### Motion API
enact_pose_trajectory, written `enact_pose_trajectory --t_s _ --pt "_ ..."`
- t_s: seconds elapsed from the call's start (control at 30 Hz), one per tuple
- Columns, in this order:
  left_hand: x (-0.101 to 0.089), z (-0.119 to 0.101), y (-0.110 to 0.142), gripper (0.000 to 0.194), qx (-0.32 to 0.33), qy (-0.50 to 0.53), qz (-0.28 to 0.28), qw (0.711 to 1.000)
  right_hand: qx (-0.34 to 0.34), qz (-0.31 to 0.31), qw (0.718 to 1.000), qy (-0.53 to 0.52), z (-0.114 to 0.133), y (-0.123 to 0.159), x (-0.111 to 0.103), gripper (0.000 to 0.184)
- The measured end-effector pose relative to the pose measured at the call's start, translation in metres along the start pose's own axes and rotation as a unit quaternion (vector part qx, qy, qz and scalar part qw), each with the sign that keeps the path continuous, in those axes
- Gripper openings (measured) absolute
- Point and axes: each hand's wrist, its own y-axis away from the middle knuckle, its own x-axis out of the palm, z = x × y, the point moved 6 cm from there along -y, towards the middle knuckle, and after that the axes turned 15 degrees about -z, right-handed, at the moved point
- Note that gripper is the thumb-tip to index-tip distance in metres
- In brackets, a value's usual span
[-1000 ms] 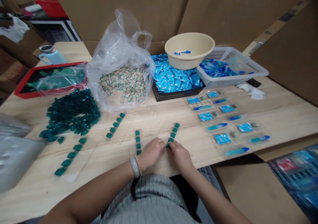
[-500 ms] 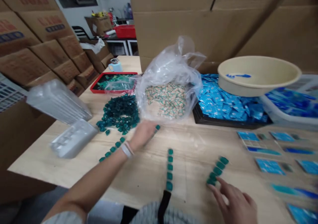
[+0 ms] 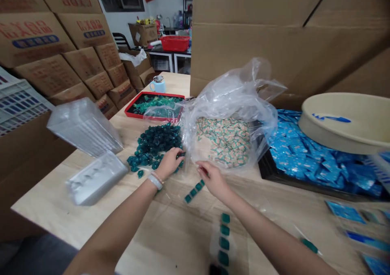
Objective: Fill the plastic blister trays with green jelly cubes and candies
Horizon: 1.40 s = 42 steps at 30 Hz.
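Stacked cardboard cartons [image 3: 61, 63]: left of the clear plastic bag, printed with red lettering and a blue oval band, wording not legible at this angle

Wooden worktable [image 3: 61, 214]: under the clear plastic bag [image 3: 234, 92], which is open and filled with small cream-and-green sachets [image 3: 224, 141]

Beige plastic basin [image 3: 344, 120]: right of the bag, holding a blue piece, above a black tray [image 3: 268, 171] heaped with blue sachets [image 3: 313, 165]

Clear plastic blister trays [image 3: 85, 126]: left of the bag, in a tilted stack, with one more [image 3: 97, 177] lying nearer the person

Red-rimmed tray [image 3: 154, 106]: just left of the bag, with a pale blue mug [image 3: 157, 84] beyond it

Dark teal pods [image 3: 154, 143]: piled against the bag's left side; a short row [image 3: 193, 192] lies below the bag, its long axis diagonal, and a longer row [image 3: 224, 238] points straight toward the bag

Left hand [image 3: 169, 163]: curled over the pile's edge, grip on any pod impossible to tell, white bangle at the wrist

Right hand [image 3: 213, 180]: closed to a pinch at the bag's lower edge, above the short row, contents of the pinch hidden
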Motion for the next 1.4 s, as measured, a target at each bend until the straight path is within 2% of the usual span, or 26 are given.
enact_pose_trajectory --t_s 0.07,0.13,0.2,0.27,0.37,0.47,0.53,0.6,0.63,0.7,0.8,0.87,0.93,1.07,1.1,1.17,1.27,1.33,1.4 --pt "0.0 -0.01 0.004 0.02 -0.02 0.149 0.032 0.988 0.087 -0.038 0.991 -0.097 -0.017 -0.009 0.013 0.02" --pt "0.007 -0.024 0.012 0.02 -0.054 0.261 0.087 0.96 0.152 -0.037 0.969 -0.19 -0.026 -0.011 0.019 0.016" --pt "0.018 -0.037 0.023 0.022 -0.103 0.319 0.131 0.933 0.182 -0.024 0.952 -0.246 -0.026 -0.007 0.013 0.014" --pt "0.033 -0.048 0.034 0.026 -0.154 0.347 0.146 0.914 0.184 -0.038 0.949 -0.252 -0.024 0.002 -0.006 0.013" --pt "0.06 -0.066 0.048 0.029 -0.188 0.387 0.168 0.887 0.13 -0.086 0.974 -0.164 -0.02 0.02 -0.05 0.013" --pt "0.095 -0.088 0.068 0.028 -0.233 0.439 0.214 0.841 0.044 -0.1 0.994 -0.001 -0.015 0.042 -0.09 0.017" --pt "0.119 -0.103 0.088 0.028 -0.297 0.46 0.245 0.8 0.025 -0.093 0.988 0.118 -0.016 0.058 -0.109 0.018" --pt "0.14 -0.118 0.109 0.03 -0.353 0.463 0.256 0.772 0.037 -0.091 0.965 0.242 -0.021 0.074 -0.125 0.018" --pt "0.148 -0.125 0.118 0.03 -0.364 0.455 0.249 0.774 0.048 -0.094 0.95 0.293 -0.023 0.082 -0.133 0.019" --pt "0.16 -0.137 0.129 0.03 -0.345 0.427 0.212 0.809 0.068 -0.105 0.931 0.343 -0.029 0.095 -0.146 0.021" --pt "0.166 -0.149 0.136 0.029 -0.274 0.365 0.175 0.872 0.093 -0.136 0.941 0.294 -0.038 0.107 -0.162 0.021" --pt "0.166 -0.153 0.137 0.029 -0.244 0.337 0.18 0.892 0.101 -0.146 0.953 0.245 -0.044 0.109 -0.169 0.02" --pt "0.164 -0.155 0.137 0.03 -0.236 0.337 0.198 0.89 0.112 -0.144 0.961 0.207 -0.051 0.109 -0.172 0.017" --pt "0.164 -0.157 0.136 0.039 -0.283 0.422 0.26 0.821 0.169 -0.157 0.97 0.077 -0.064 0.11 -0.171 0.012" --pt "0.164 -0.158 0.136 0.04 -0.286 0.433 0.266 0.812 0.19 -0.159 0.968 0.026 -0.067 0.111 -0.169 0.012" --pt "0.163 -0.16 0.132 0.038 -0.268 0.426 0.257 0.825 0.242 -0.159 0.953 -0.086 -0.07 0.113 -0.164 0.014" --pt "0.158 -0.16 0.126 0.035 -0.234 0.385 0.202 0.869 0.326 -0.166 0.9 -0.238 -0.069 0.119 -0.157 0.022" --pt "0.154 -0.163 0.125 0.033 -0.207 0.36 0.188 0.89 0.362 -0.179 0.864 -0.301 -0.066 0.124 -0.156 0.029" --pt "0.151 -0.168 0.126 0.031 -0.17 0.342 0.202 0.902 0.376 -0.193 0.845 -0.327 -0.063 0.129 -0.156 0.03"
